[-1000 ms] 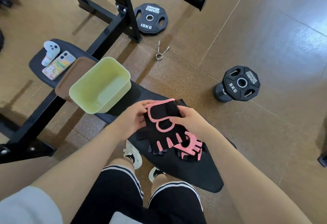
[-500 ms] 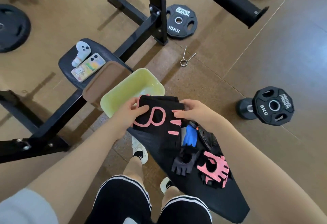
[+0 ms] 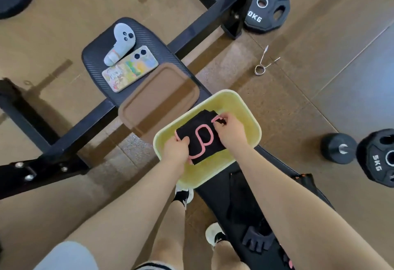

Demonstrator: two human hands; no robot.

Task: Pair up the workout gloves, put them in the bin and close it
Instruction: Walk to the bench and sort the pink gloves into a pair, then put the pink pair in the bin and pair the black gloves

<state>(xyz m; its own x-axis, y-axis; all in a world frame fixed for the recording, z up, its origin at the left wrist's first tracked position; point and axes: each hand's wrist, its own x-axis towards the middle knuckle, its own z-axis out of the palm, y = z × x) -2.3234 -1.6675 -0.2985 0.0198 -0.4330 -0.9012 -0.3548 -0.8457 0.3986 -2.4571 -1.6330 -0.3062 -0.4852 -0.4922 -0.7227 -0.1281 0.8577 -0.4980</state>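
Observation:
A black workout glove with pink trim (image 3: 200, 137) is held inside the pale yellow bin (image 3: 249, 118) on the black bench. My left hand (image 3: 178, 151) grips its near left edge and my right hand (image 3: 229, 131) pinches its far right corner. Whether it is one glove or a stacked pair I cannot tell. The brown lid (image 3: 158, 97) lies flat beside the bin, to its upper left. Another dark glove (image 3: 257, 243) lies on the bench pad near my right forearm, with a bit of pink glove (image 3: 287, 262) at the bottom edge.
A phone (image 3: 130, 71) and a grey controller (image 3: 121, 42) rest on the small black pad. Weight plates (image 3: 266, 3), a 5 kg dumbbell (image 3: 375, 156) and a spring collar clip (image 3: 263, 65) lie on the brown floor. The black bench frame (image 3: 89, 120) runs diagonally.
Both hands carried the pink-trimmed glove from above the bench pad up and into the yellow bin. The camera tilted forward toward the bin.

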